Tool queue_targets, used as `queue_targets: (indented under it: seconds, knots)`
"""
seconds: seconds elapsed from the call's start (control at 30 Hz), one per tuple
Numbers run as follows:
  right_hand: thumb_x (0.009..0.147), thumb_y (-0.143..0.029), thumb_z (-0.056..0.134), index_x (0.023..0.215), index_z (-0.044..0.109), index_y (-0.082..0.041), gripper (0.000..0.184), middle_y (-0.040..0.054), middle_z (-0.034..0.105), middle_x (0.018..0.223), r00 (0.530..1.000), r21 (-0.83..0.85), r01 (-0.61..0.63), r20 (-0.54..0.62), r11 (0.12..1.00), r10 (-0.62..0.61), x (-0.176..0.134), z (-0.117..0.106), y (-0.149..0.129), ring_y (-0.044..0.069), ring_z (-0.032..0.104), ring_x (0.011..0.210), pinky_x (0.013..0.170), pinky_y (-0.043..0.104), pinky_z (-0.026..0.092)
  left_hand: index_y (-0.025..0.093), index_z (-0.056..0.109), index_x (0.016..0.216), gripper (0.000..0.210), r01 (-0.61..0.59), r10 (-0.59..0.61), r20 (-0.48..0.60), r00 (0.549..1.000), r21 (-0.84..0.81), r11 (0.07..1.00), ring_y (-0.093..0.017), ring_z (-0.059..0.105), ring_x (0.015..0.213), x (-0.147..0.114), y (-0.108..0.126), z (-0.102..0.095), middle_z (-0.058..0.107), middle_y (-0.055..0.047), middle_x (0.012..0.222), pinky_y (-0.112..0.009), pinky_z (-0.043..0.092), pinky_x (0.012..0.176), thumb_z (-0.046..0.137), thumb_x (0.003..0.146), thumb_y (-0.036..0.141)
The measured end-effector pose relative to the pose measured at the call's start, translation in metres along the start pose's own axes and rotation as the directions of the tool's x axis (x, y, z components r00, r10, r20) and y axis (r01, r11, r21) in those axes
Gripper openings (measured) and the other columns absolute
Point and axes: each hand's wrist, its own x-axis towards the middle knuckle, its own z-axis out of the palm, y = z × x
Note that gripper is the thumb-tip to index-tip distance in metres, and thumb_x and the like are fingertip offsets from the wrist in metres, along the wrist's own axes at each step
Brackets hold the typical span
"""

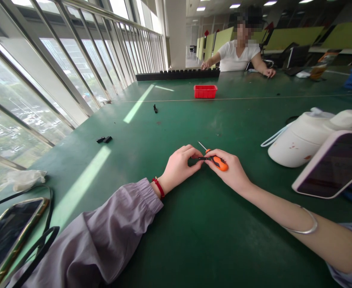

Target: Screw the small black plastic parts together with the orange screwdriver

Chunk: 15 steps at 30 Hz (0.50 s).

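Over the green table (211, 224) my two hands meet near the middle of the view. My left hand (183, 162) pinches one end of a small black part (203, 158). My right hand (228, 168) is closed around a screwdriver (220, 163) with an orange and black handle, its thin metal shaft pointing up and to the left. The fingertips of my right hand also touch the black part's other end. Fine detail of that part is too small to make out.
Small black pieces (104, 139) lie at the left, another black piece (155, 109) farther back. Beyond are a red bin (205, 91) and a long black rack (178, 75), with a person (238, 54) behind. A white bottle (298, 140) and phone (334, 164) stand right; another phone (10, 232) and cable lie left.
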Motion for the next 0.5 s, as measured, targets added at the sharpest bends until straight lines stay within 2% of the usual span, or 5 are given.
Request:
queue_targets:
  seconds: [0.3,0.5]
  knots:
    - [0.082,-0.024,0.059,0.087,0.063,-0.021,0.007,0.0036,0.069,0.091,1.0,-0.002,0.014,0.026,1.0,-0.014,0.0,-0.001,-0.001,0.02,0.063,0.082,0.076,0.034,0.047,0.02,0.063,0.084,0.007,0.029,-0.03,0.027,0.999,0.009,1.0,-0.014,0.059,0.083,-0.004,0.001,-0.002,0.063,-0.001,0.085,-0.027,0.048,0.076,0.057,0.081,0.021]
    - [0.082,-0.025,0.059,0.087,0.063,-0.021,0.007,0.0025,0.07,0.091,0.998,-0.026,0.043,0.051,0.999,-0.042,0.0,-0.001,-0.005,0.02,0.064,0.083,0.078,0.034,0.046,0.019,0.062,0.081,0.005,0.089,-0.089,-0.004,0.996,-0.027,0.996,-0.014,0.059,0.08,-0.011,0.004,-0.002,0.064,0.0,0.082,-0.026,0.048,0.071,0.059,0.08,0.023]
